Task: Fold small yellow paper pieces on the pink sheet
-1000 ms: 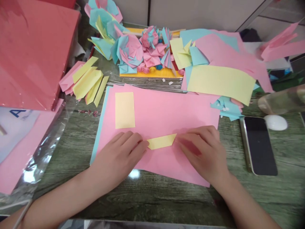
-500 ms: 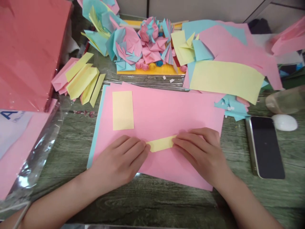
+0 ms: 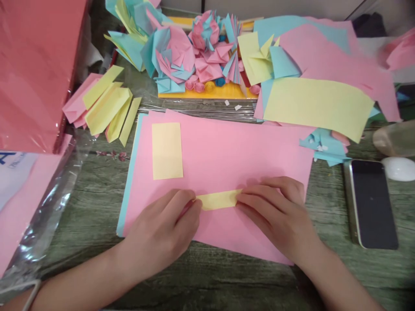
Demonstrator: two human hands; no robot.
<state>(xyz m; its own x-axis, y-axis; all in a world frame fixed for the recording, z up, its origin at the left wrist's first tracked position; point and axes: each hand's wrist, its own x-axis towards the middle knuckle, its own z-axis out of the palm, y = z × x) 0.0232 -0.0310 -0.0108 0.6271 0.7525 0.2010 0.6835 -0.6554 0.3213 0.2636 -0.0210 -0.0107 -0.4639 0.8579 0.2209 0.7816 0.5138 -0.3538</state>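
yellow folded strip (image 3: pixel 218 200), pink sheet (image 3: pixel 227 151), yellow rectangle (image 3: pixel 167 150), black phone (image 3: pixel 372 203), green wood-grain table (image 3: pixel 97 194)

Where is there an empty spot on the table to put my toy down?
Bare table shows along the near edge, below the pink sheet and between the arms. Another bare patch lies between the pink sheet and the phone. The far side is crowded with folded paper shapes and loose sheets.

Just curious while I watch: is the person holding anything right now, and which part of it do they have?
A folded yellow paper strip, pressed flat on the pink sheet: left hand at its left end, right hand at its right end.
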